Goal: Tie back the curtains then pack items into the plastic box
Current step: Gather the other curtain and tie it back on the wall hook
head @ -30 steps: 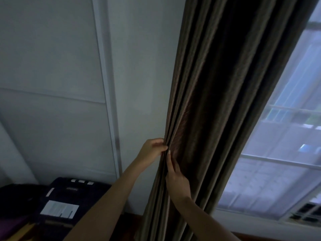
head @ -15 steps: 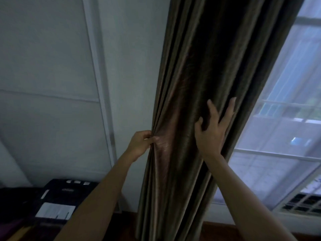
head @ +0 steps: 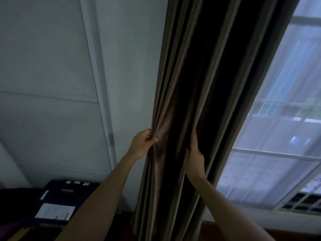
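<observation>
A dark brown pleated curtain (head: 199, 80) hangs from the top of the view down to the floor, bunched into a narrow column. My left hand (head: 142, 145) grips the curtain's left edge, thumb and fingers pinching the folds. My right hand (head: 194, 153) holds the right side of the bunch, its fingers tucked into a fold and partly hidden by the fabric. No tie-back and no plastic box are in view.
A pale wall (head: 52, 84) with a vertical trim strip fills the left. A bright window (head: 281, 136) with a sheer covering lies to the right. A dark case (head: 57, 202) with a white label sits low at the left.
My right hand has dropped from flat on the curtain's front to wrap round its right side. The folds are gathered tighter between both hands. My left hand keeps its pinch.
</observation>
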